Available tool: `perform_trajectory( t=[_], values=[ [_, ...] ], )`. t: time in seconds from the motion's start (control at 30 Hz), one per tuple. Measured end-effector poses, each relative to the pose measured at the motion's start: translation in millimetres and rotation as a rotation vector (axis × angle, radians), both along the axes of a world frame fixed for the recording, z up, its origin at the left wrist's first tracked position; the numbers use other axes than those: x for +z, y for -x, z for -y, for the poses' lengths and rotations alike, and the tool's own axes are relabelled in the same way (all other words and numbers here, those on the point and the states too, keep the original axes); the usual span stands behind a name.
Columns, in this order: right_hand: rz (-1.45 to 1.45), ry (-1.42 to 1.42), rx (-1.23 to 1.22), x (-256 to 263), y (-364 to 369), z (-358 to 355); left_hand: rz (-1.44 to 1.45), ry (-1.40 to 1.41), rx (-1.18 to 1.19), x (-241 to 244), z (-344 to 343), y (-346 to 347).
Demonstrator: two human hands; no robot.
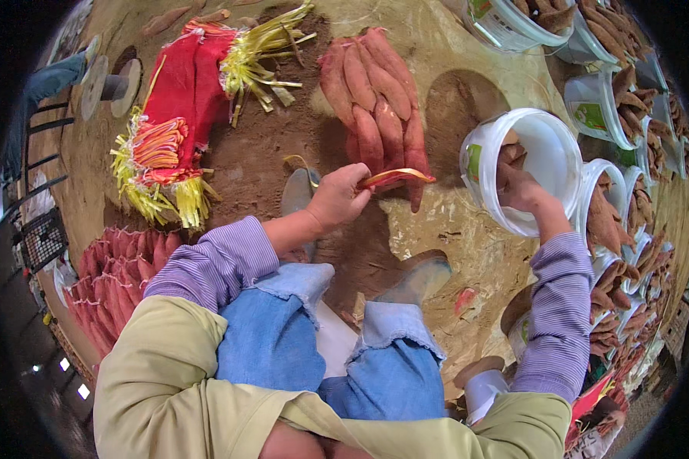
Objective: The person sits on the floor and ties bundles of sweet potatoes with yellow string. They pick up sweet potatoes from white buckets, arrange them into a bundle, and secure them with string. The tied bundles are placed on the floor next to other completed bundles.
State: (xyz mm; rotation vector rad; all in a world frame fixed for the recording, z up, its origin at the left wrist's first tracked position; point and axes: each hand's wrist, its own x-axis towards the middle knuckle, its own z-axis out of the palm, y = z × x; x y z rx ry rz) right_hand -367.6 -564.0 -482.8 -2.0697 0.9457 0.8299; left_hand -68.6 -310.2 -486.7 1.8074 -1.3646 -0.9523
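My left hand is closed on the gathered opening of a red mesh bag, which lies filled with sweet potatoes on the ground before me. A red and yellow edge of the bag sticks out from my fist to the right. Inside a white plastic bucket on the right, my right hand is at some sweet potatoes near the bucket's left wall; its fingertips are partly hidden, so its hold is unclear.
A stack of red mesh bags with yellow ties lies at the upper left. Filled red bags stand at the lower left, below a cable spool. Several buckets of sweet potatoes line the right side. A person's denim-clad leg shows far left.
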Motion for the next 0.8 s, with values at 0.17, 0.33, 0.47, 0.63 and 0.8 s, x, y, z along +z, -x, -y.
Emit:
perform_trajectory(
  t=[0.17, 0.33, 0.47, 0.63, 0.8],
  values=[
    [-0.187, -0.363, -0.558, 13.1, -28.9, 3.5, 0.016, -0.048, -0.008, -2.3, -10.1, -3.3],
    [-0.014, 0.224, -0.398, -3.5, -20.3, -29.8, 0.072, -0.116, 0.024, -4.8, -14.7, -4.9],
    [0.262, 0.352, -0.742, 57.1, 15.7, -44.8, 0.077, -0.049, 0.058, -5.5, -16.7, -5.7],
    [0.658, 0.037, -0.917, 155.4, 16.8, -155.2, -0.024, -0.081, 0.104, -8.1, -27.7, -13.0],
    [0.479, -0.459, -1.237, 80.6, -21.6, -252.8, -0.039, -0.095, 0.040, -0.9, -29.2, -6.7]
  ],
)
